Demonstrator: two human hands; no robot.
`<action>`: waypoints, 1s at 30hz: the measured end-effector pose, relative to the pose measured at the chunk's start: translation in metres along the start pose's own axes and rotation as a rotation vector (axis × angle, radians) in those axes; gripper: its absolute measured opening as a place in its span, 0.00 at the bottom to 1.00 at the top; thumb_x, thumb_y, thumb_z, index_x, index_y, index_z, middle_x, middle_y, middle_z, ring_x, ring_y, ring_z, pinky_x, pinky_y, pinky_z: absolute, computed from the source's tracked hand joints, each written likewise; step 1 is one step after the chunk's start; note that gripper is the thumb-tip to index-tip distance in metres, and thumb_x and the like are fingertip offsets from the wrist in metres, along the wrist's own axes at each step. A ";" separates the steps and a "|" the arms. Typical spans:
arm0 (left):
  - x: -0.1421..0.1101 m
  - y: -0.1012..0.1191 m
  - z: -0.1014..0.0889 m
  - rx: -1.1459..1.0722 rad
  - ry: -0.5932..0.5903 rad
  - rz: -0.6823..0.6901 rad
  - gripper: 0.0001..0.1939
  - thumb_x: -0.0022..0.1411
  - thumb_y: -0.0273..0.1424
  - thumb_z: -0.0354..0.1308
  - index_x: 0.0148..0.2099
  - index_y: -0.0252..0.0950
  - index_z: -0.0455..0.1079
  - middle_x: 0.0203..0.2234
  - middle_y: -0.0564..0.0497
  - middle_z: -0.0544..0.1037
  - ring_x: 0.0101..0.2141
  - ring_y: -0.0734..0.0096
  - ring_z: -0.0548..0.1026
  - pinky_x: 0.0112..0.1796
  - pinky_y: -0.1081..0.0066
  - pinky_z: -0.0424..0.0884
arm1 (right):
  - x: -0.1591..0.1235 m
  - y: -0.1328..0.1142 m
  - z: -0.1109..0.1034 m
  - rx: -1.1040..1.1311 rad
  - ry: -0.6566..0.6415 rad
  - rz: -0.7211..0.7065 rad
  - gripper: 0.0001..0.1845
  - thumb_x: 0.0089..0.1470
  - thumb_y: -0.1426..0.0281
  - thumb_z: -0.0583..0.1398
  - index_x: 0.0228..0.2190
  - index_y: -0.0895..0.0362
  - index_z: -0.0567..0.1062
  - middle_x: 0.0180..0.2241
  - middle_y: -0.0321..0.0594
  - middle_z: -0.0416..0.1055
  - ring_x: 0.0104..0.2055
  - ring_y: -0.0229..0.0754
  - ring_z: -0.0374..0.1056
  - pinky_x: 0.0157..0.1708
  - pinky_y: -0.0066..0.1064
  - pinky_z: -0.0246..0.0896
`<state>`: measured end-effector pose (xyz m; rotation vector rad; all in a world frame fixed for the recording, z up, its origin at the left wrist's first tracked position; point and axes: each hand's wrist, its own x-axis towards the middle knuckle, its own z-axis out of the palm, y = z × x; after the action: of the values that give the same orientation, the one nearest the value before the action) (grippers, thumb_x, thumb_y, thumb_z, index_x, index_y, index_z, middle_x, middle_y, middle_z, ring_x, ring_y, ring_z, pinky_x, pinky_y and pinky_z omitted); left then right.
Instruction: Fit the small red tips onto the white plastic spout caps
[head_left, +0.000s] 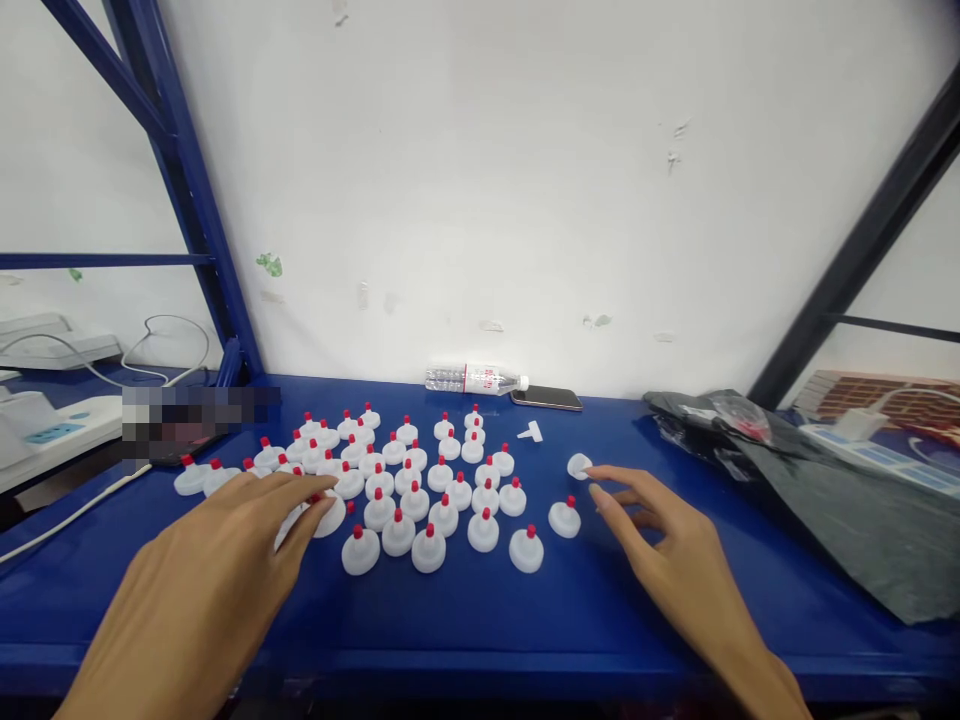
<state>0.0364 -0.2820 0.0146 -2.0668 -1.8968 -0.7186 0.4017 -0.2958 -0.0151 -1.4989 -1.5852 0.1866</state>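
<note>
My left hand (pixel 214 585) is at the left, its thumb and index finger pinched at the top of a white cap with a red tip (pixel 328 517). The fingers partly cover that cap. At the right, my right hand (pixel 671 555) has its thumb and index finger closed at a tilted white cap (pixel 578 466), whose red tip is not visible. Just left of the right hand stands another red-tipped white cap (pixel 564 518). Many similar caps (pixel 428 549) stand upright between the hands on the blue table (pixel 480 625). A loose red tip (pixel 351 508) lies beside the left fingertips.
A clear plastic bottle (pixel 477 379) and a phone (pixel 547 398) lie along the wall. A small white T-shaped piece (pixel 532 431) lies behind the caps. Dark plastic bags (pixel 840 520) cover the right side. A power strip (pixel 64 430) and cables sit at the left.
</note>
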 end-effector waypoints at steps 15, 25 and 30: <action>0.020 0.021 0.006 0.268 -0.234 0.129 0.23 0.72 0.32 0.43 0.40 0.39 0.82 0.42 0.41 0.80 0.48 0.46 0.74 0.30 0.62 0.72 | -0.002 0.000 -0.001 -0.013 -0.010 -0.033 0.15 0.66 0.57 0.59 0.46 0.51 0.79 0.44 0.41 0.80 0.34 0.42 0.77 0.20 0.27 0.64; 0.025 0.027 0.016 0.305 -0.327 0.115 0.22 0.71 0.28 0.44 0.40 0.36 0.82 0.41 0.38 0.79 0.48 0.41 0.72 0.26 0.63 0.67 | 0.000 0.000 -0.006 -0.080 0.105 -0.014 0.14 0.65 0.58 0.59 0.44 0.51 0.81 0.39 0.40 0.80 0.32 0.43 0.76 0.23 0.29 0.67; 0.025 0.024 0.012 0.290 -0.261 0.122 0.22 0.72 0.29 0.42 0.42 0.36 0.80 0.43 0.39 0.79 0.48 0.44 0.73 0.26 0.65 0.67 | 0.018 0.021 -0.017 -0.267 0.074 -0.025 0.18 0.66 0.56 0.58 0.50 0.49 0.79 0.43 0.42 0.80 0.35 0.47 0.77 0.33 0.36 0.72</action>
<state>0.0631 -0.2576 0.0210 -2.1436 -1.8509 -0.1387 0.4314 -0.2828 -0.0105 -1.6674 -1.6152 -0.0978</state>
